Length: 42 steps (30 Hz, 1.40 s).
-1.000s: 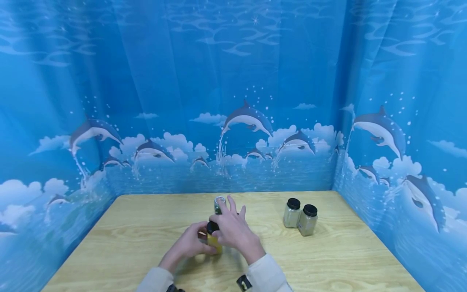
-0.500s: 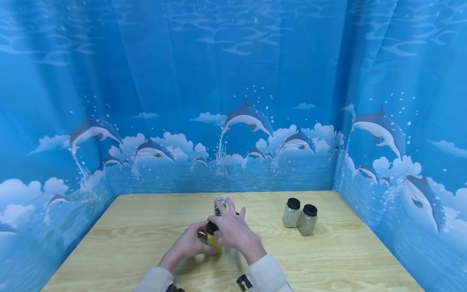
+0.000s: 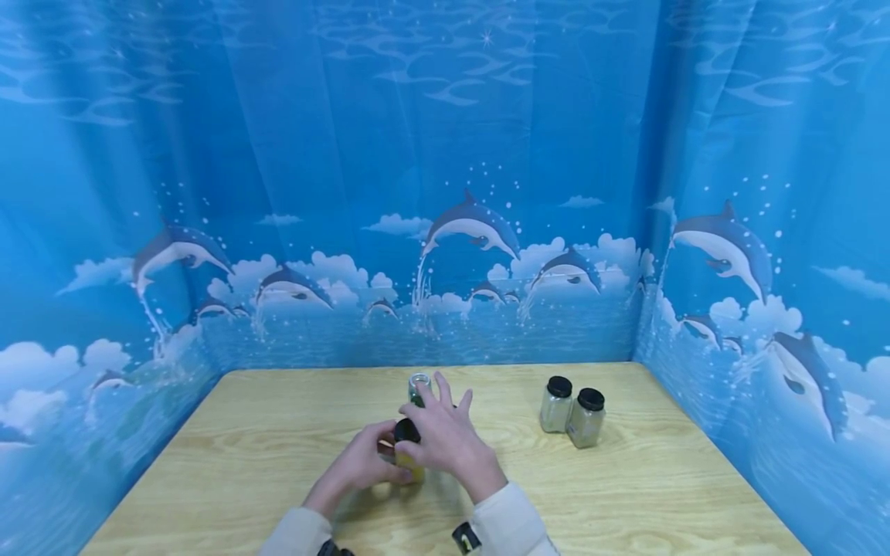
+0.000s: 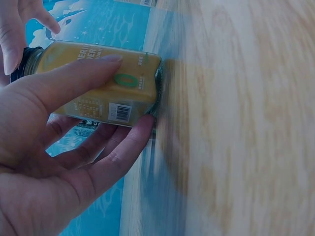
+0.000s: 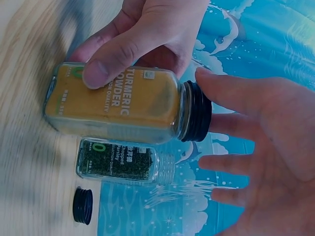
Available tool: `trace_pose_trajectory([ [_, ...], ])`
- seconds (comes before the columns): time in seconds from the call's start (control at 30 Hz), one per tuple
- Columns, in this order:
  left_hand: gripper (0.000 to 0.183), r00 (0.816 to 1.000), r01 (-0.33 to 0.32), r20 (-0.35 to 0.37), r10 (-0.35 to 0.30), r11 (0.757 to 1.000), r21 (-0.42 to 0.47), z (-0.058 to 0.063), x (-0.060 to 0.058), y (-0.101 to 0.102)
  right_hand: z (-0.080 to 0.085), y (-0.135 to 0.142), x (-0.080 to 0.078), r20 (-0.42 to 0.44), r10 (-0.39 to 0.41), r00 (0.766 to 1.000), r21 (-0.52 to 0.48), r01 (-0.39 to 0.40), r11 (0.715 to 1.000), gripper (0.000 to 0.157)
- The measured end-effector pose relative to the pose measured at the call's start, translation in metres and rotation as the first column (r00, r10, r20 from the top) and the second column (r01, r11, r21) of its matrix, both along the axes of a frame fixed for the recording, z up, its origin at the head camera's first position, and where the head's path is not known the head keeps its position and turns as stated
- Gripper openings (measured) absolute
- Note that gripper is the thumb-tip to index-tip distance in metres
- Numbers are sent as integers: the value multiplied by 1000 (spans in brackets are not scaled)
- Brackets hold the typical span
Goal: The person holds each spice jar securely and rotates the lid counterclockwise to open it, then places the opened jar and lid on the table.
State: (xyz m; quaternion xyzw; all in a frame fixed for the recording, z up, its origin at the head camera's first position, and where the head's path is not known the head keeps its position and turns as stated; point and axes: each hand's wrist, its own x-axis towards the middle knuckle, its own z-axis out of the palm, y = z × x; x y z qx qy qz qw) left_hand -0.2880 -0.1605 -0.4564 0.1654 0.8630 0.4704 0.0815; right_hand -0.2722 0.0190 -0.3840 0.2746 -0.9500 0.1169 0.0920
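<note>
My left hand (image 3: 360, 459) grips a square glass jar of turmeric powder (image 5: 118, 105) low on its sides, thumb across the label. The jar stands upright, its base close over the table, with a black screw lid (image 5: 199, 113) on its mouth. Around that lid, my right hand (image 3: 452, 442) has its fingers spread, thumb tip and index finger right at the lid's edge. Just behind stands a lidless jar of chopped parsley (image 5: 118, 160). A loose black lid (image 5: 82, 205) lies on the table beside the parsley jar, mostly hidden by my right hand in the head view.
Two more black-lidded jars, one pale (image 3: 556, 405) and one greyish brown (image 3: 586, 421), stand side by side at the right of the wooden table (image 3: 667, 479). A blue dolphin curtain (image 3: 334, 154) closes off the back and sides.
The right thumb and index finger have loosened and spread apart at the turmeric jar's lid, showing more of its top. The left hand and all the jars have stayed in place.
</note>
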Motion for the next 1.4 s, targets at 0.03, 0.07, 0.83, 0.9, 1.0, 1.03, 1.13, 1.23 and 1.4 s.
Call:
trace_pose_trajectory([
  [0.03,57,1000,0,1,0,1000,0,0,0,0,0,0,0,-1,-4,1000,-2,4,1000,49],
  [0.07,57,1000,0,0,0,1000,0,0,0,0,0,0,0,-5,-6,1000,-4,6,1000,48],
  [0.83,53,1000,-17,-13,16,1000,-18,1,1,1,-3,-1,-3,-39,-54,998,-7,53,999,49],
  [0.9,54,1000,-14,-8,13,1000,-16,1,1,1,-3,-1,-3,-45,-50,998,-4,50,999,48],
  [1.0,54,1000,-11,-8,11,1000,-14,2,1,1,-3,-1,-2,-56,-38,998,14,38,999,44],
  [1.03,55,1000,-10,-11,10,1000,-12,2,2,1,-3,-1,-2,-55,-32,998,19,33,999,43],
  [1.13,56,1000,-9,-22,9,1000,-11,1,2,2,-2,-1,0,-36,-14,999,46,15,999,39],
  [1.23,60,999,-11,-31,10,1000,-11,1,2,1,-2,-2,1,-11,0,1000,63,1,998,36],
  [1.4,63,999,-13,-39,13,1000,-3,1,2,2,-2,-2,1,-1,5,1000,84,-5,996,38],
])
